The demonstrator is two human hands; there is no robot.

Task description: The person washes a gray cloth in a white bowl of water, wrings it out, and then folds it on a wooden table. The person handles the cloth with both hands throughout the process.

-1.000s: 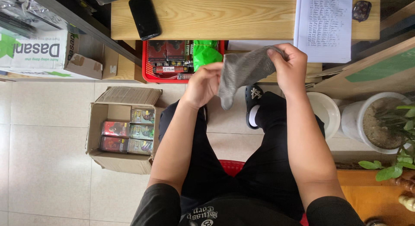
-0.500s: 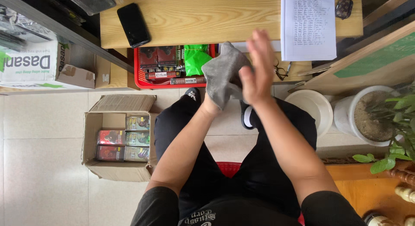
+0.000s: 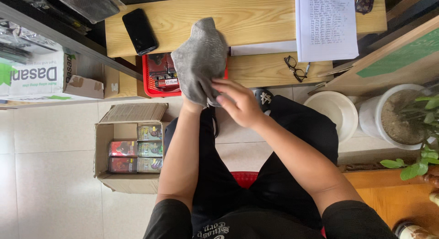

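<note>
Below the wooden desk (image 3: 256,19), pale floor tiles (image 3: 50,175) run under the seated person, whose black-trousered legs stretch toward the desk's near edge. On the desk top a black phone (image 3: 140,31) lies toward its left end and a sheet of handwritten paper (image 3: 325,24) toward its right end, with a small dark object (image 3: 364,2) just beyond the paper. A pair of glasses (image 3: 295,68) and a pen rest on the lower shelf of the desk. A red basket (image 3: 157,76) sits under the desk's left half, and an open cardboard box (image 3: 130,150) of coloured packets stands on the floor in front of the desk, to the left of the person's legs. To the right of the desk stand a white bowl-shaped pot (image 3: 336,112) and a white planter (image 3: 395,118) with soil and green leaves.

The grey sock (image 3: 200,58) is held up in front of the desk's near edge, covering part of the red basket. The left hand (image 3: 192,102) is hidden inside or behind the sock's lower end, so whether its fingers are closed cannot be told. The right hand (image 3: 238,104) has its fingers (image 3: 224,89) loosely extended, their tips touching the sock's lower right edge, not clenched around it.
</note>
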